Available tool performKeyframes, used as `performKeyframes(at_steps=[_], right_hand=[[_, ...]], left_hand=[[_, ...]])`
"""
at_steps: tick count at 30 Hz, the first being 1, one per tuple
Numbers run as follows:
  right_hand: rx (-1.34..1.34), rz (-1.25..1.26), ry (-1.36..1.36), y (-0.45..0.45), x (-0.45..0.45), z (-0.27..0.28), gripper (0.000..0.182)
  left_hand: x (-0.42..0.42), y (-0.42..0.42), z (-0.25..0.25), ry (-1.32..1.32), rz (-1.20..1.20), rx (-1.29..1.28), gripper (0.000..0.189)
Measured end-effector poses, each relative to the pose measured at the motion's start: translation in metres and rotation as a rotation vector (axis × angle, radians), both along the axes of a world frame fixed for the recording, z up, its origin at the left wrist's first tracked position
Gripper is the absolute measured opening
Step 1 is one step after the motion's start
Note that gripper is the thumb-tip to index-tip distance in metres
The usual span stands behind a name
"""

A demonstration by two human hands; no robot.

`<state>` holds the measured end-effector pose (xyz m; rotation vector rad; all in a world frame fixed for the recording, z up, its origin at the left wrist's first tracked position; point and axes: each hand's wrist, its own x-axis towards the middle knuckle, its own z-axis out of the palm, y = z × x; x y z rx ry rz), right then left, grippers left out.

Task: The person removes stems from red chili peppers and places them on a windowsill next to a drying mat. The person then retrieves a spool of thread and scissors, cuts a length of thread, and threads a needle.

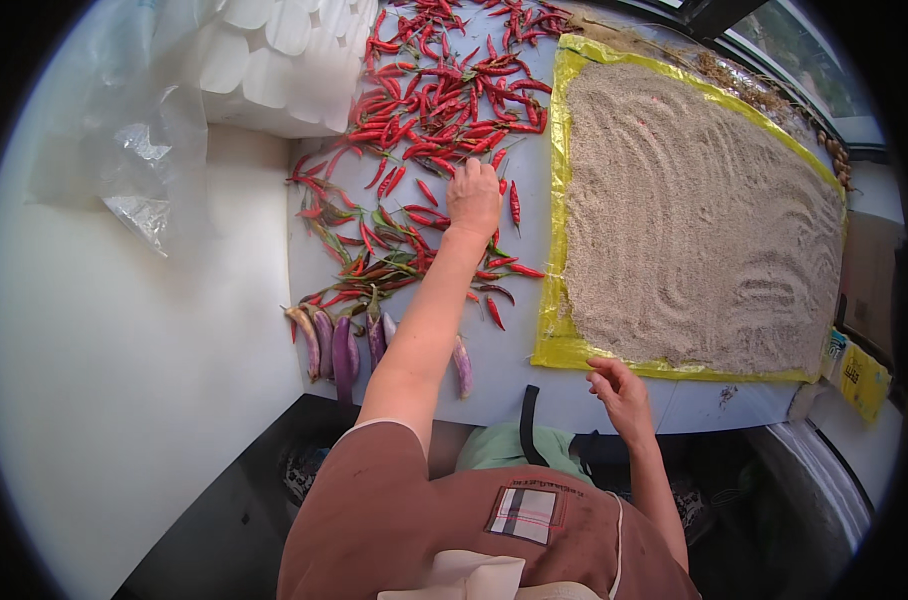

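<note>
Many red chili peppers lie spread over the pale tabletop. My left hand is stretched forward over the lower edge of the main spread, its fingers bent down at the peppers; whether it grips one is hidden. Darker and greenish peppers lie to the left of that forearm. Several purple eggplants rest near the front edge, and one more lies right of the forearm. Near the front edge of a yellow sheet, my right hand hovers with loosely curled, parted fingers and nothing in it.
Fine tan grain-like material covers the yellow sheet on the right. White rounded packs in clear plastic stand at the back left beside a white wall. Dried plant stalks lie by the window, and a yellow packet is at the right.
</note>
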<state>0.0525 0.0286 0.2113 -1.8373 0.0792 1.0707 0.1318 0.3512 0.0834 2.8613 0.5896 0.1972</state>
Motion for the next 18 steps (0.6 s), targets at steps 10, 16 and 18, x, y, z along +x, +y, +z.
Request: performKeyframes(at_steps=[10, 16, 18], right_hand=[[0.044, -0.092, -0.177, -0.004, -0.013, 0.043, 0.021], [0.052, 0.093, -0.503, 0.003, -0.025, 0.058, 0.019], [0.023, 0.036, -0.27, -0.004, -0.029, 0.068, 0.018]], left_hand=[[-0.054, -0.034, 0.103, -0.128, -0.163, -0.463, 0.012], [-0.143, -0.15, 0.162, -0.039, -0.567, -0.808, 0.011], [-0.157, -0.165, 0.162, -0.128, -0.525, -0.848, 0.013]])
